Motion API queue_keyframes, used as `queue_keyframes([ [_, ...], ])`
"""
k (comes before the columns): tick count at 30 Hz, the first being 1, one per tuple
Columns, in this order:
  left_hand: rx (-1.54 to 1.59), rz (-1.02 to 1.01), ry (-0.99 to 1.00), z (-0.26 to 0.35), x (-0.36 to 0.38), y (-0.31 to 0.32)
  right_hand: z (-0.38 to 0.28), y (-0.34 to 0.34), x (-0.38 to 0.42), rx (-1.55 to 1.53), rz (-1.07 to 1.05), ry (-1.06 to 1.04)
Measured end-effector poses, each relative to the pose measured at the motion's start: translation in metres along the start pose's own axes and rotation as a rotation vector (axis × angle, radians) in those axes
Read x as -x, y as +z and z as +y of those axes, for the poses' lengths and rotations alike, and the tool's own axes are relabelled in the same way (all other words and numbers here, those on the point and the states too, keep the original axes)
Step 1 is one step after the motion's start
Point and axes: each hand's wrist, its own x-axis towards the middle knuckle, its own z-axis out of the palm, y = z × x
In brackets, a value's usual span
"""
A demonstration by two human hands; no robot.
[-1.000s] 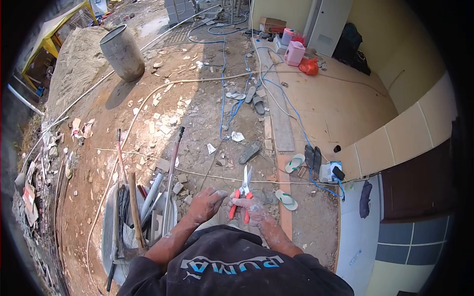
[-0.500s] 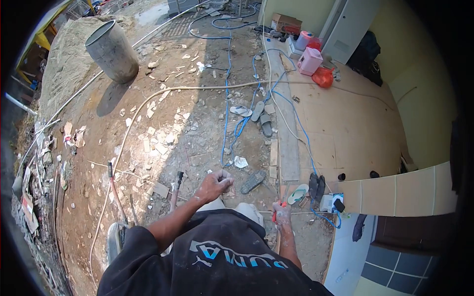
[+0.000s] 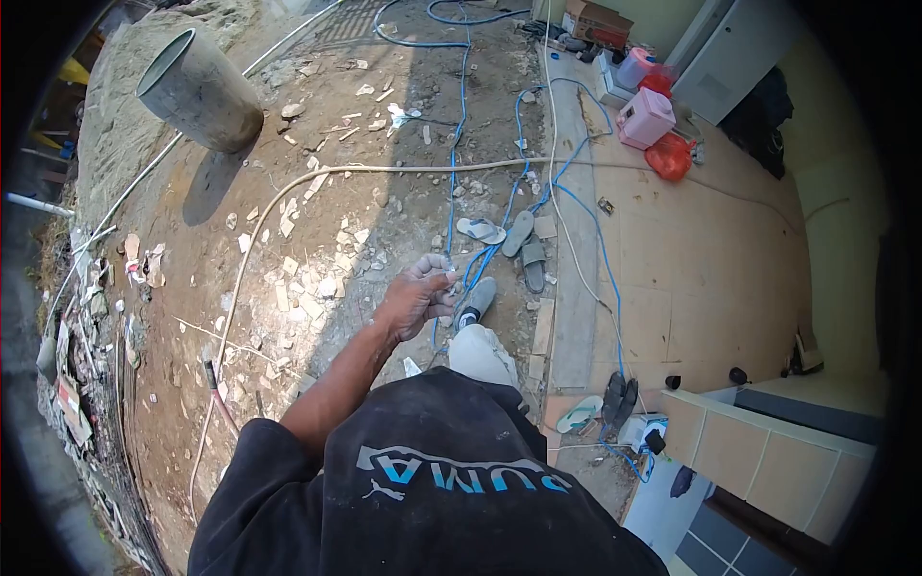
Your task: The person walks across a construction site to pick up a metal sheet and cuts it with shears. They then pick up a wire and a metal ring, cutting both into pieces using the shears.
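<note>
My left hand [image 3: 413,300] is raised in front of my chest, over the broken ground. Its dusty fingers are curled in toward the thumb. A small pale glint shows at the fingertips, too small to name. Below and beyond it, my shod foot [image 3: 477,300] and pale trouser leg [image 3: 480,355] extend forward. Near the foot lie blue hose loops [image 3: 477,264], a white flip-flop [image 3: 480,231] and dark grey slides [image 3: 532,265]. My right hand is out of sight, hidden by my black shirt [image 3: 451,499].
Broken tile pieces [image 3: 307,298] litter the dirt. A beige hose [image 3: 413,169] crosses ahead, and a grey drum [image 3: 202,96] stands at the left. To the right, a raised tiled floor [image 3: 711,269] holds a pink container [image 3: 645,120] and a red bag [image 3: 669,156]. Green sandals [image 3: 580,415] lie nearer.
I have stepped forward, and my foot now shows ahead. My left hand has risen and moved farther out. My right hand, which held a red-handled tool, has dropped out of view.
</note>
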Motion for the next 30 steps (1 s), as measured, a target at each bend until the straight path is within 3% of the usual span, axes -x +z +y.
queue_keyframes([
  [6,-0.094,0.021,0.156,0.100,-0.110,0.067,-0.282,-0.047,-0.046,-0.116,-0.051,-0.301],
  [7,-0.143,0.006,0.228,0.116,-0.126,0.075,-0.370,-0.043,0.044,-0.026,0.047,-0.457],
  [10,-0.235,-0.027,0.404,0.159,-0.170,0.093,-0.539,-0.048,0.082,0.024,-0.159,-0.670],
  [12,-0.355,-0.007,0.493,0.183,-0.205,0.095,-0.629,-0.032,0.156,-0.112,-0.316,-0.775],
  [14,-0.459,0.021,0.561,0.203,-0.240,0.094,-0.693,-0.016,0.193,-0.082,-0.461,-0.904],
  [17,-0.576,0.074,0.634,0.235,-0.297,0.090,-0.763,0.020,0.244,-0.156,-0.766,-0.935],
  [21,-0.662,0.112,0.664,0.292,-0.384,0.078,-0.855,0.071,0.259,-0.218,-0.844,-0.845],
  [25,-0.801,0.019,0.618,0.375,-0.462,0.079,-0.956,0.106,0.264,-0.318,-0.896,-0.752],
  [29,-1.165,-0.058,0.859,0.447,-0.533,0.080,-1.041,0.129,0.261,-0.308,-0.927,-0.667],
  [30,-1.151,-0.072,0.801,0.462,-0.547,0.083,-1.059,0.133,0.261,-0.346,-0.935,-0.674],
])
